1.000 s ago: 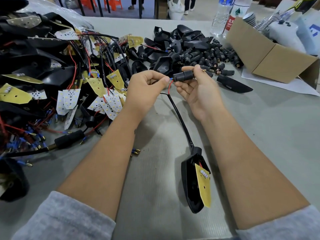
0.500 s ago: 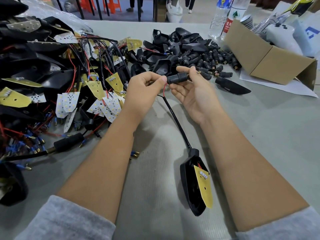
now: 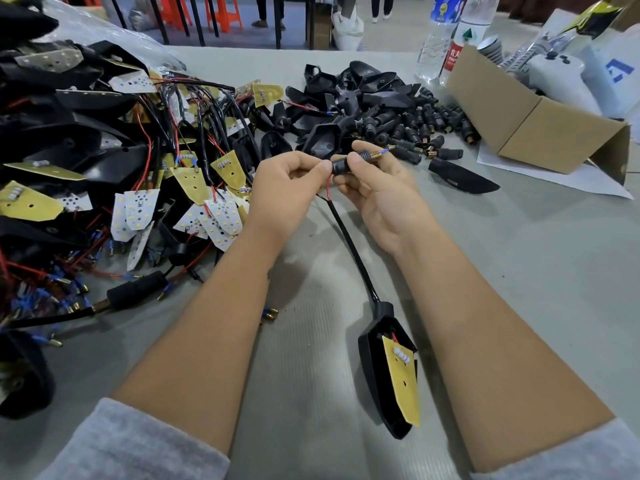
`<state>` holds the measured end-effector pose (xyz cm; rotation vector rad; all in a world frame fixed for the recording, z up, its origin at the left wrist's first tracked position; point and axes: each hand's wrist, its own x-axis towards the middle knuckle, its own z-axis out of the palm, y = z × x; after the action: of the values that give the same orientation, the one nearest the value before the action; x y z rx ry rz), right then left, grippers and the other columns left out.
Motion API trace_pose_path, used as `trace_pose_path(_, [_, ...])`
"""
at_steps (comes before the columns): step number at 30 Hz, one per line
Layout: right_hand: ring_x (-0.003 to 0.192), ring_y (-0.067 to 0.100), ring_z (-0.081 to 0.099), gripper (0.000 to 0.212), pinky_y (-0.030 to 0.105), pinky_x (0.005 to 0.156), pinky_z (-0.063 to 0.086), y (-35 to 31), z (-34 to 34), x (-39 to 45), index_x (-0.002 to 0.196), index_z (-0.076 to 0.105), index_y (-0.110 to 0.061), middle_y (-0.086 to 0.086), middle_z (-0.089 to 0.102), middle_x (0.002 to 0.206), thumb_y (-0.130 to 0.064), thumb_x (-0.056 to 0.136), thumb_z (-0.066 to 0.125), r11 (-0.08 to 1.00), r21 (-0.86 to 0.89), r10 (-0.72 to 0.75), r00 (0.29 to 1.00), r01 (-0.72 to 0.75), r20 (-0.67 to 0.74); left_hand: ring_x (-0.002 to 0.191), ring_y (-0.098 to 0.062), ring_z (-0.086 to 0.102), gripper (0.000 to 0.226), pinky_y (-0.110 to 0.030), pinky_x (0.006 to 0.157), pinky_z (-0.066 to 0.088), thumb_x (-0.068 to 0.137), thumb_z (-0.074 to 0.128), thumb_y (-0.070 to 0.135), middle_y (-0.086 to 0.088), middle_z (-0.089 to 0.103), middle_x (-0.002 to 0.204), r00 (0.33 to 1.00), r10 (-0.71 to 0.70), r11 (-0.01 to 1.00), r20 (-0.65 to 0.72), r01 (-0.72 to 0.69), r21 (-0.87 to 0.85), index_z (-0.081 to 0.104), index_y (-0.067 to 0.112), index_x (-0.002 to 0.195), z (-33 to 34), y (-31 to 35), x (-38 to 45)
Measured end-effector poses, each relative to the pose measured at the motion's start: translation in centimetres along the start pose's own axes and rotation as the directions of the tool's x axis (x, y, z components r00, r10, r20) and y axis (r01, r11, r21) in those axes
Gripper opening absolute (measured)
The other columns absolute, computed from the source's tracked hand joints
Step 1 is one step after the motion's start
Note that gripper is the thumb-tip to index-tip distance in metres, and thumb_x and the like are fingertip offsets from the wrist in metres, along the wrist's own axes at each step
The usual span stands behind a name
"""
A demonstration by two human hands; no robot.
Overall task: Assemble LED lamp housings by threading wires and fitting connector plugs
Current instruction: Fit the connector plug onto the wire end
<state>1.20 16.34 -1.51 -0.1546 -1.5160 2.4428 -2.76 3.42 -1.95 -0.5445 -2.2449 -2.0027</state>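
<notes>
The right hand [image 3: 377, 192] is pinching a black connector plug [image 3: 341, 167] between thumb and curled fingers, its grip closed tight around the barrel, with a brass spring tip and blue wire end [image 3: 381, 154] sticking out past the thumb. The left hand [image 3: 287, 188] is curling its grip closed on the red wire [image 3: 327, 187] at the plug's near end; the fingertips are hiding exactly where the wire is entering. A black cable [image 3: 349, 244] is running down to the lamp housing [image 3: 388, 372], which is lying on the grey surface [image 3: 519, 271] between the forearms.
</notes>
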Motion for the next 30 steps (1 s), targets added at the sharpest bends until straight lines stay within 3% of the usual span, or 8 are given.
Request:
trace_pose_path(3, [0.071, 0.017, 0.061, 0.015, 0.024, 0.072, 0.051, -0.06, -0.06, 0.09, 0.110, 0.052, -0.011, 0.009, 0.066, 0.090, -0.003, 0.097, 0.054, 1.000, 0.026, 0.011, 1.000, -0.011, -0.014, 0.065, 0.004, 0.063, 0.014, -0.011, 0.062, 0.046, 0.092, 0.065, 0.016, 0.014, 0.069, 0.064, 1.000, -0.004, 1.000, 0.004, 0.004, -0.028, 0.070, 0.022, 0.081, 0.06, 0.13, -0.06])
trace_pose_path(9, [0.065, 0.013, 0.064, 0.004, 0.022, 0.068, 0.052, -0.04, -0.20, 0.22, 0.096, 0.057, -0.009, 0.005, 0.069, 0.080, -0.005, 0.096, 0.056, 0.997, 0.082, 0.012, 0.998, -0.007, -0.062, 0.065, -0.009, 0.059, 0.018, -0.030, 0.069, 0.052, 0.092, 0.065, 0.020, 0.003, 0.067, 0.067, 0.997, -0.060, 0.998, -0.055, 0.060, -0.012, 0.064, 0.018, 0.073, 0.04, -0.02, 0.19])
trace_pose_path(16, [0.069, 0.013, 0.061, 0.005, 0.022, 0.071, 0.053, 0.08, -0.23, 0.06, 0.100, 0.057, -0.008, 0.013, 0.066, 0.098, -0.006, 0.096, 0.056, 1.000, 0.012, 0.019, 1.000, -0.019, 0.000, 0.068, -0.008, 0.063, 0.015, -0.016, 0.064, 0.051, 0.091, 0.068, 0.015, -0.003, 0.072, 0.074, 1.000, 0.009, 1.000, 0.007, -0.009, 0.023, 0.070, 0.017, 0.075, 0.01, 0.31, -0.41])
trace_pose_path(24, [0.067, 0.013, 0.064, 0.004, 0.022, 0.069, 0.052, -0.30, -0.22, -0.04, 0.097, 0.058, -0.009, 0.008, 0.066, 0.085, -0.005, 0.096, 0.057, 0.998, 0.070, 0.010, 0.998, -0.006, -0.058, 0.063, 0.002, 0.063, 0.013, -0.015, 0.061, 0.050, 0.095, 0.059, 0.014, 0.013, 0.071, 0.067, 0.998, -0.063, 0.997, 0.002, 0.063, -0.037, 0.065, 0.021, 0.087, 0.28, 0.24, -0.23])
trace_pose_path(30, [0.066, 0.009, 0.063, 0.005, 0.022, 0.071, 0.051, 0.13, 0.15, -0.12, 0.096, 0.057, -0.010, 0.005, 0.067, 0.085, -0.005, 0.096, 0.057, 0.997, -0.076, -0.023, 1.000, 0.022, -0.020, 0.067, 0.000, 0.063, 0.014, -0.015, 0.065, 0.051, 0.095, 0.062, 0.015, 0.010, 0.070, 0.069, 0.999, -0.048, 0.999, 0.021, 0.048, 0.006, 0.067, 0.022, 0.083, 0.28, 0.09, -0.20])
